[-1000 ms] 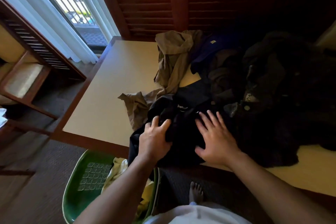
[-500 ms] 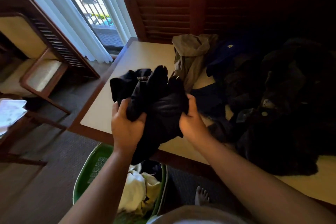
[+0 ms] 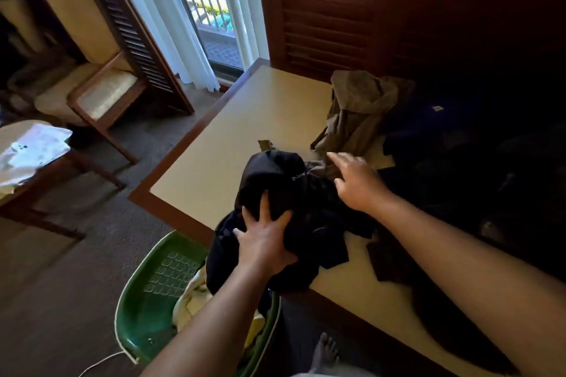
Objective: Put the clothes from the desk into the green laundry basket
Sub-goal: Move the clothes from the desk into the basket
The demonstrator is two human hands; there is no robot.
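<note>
My left hand [image 3: 266,236] grips a bunched black garment [image 3: 284,193] with white lettering, held at the desk's front-left edge, partly over the green laundry basket [image 3: 144,309]. The basket stands on the floor below and holds pale yellow and white clothes [image 3: 196,300]. My right hand [image 3: 356,180] hovers with fingers spread beside the black garment, over an olive garment [image 3: 358,113] lying on the beige desk [image 3: 232,150]. A dark pile of clothes [image 3: 474,177] covers the desk's right side, its details lost in shadow.
A wooden chair with a cream cushion [image 3: 101,92] stands at the left. A low table with white papers [image 3: 33,147] is at the far left. White curtains [image 3: 171,18] hang by the window. A white cable [image 3: 101,361] lies on the carpet. My bare foot [image 3: 324,352] is near the basket.
Both hands lifted the black garment off the desk. Now the right hand has let go and reaches toward the olive garment, while the left hand holds the bundle lower, nearer the basket.
</note>
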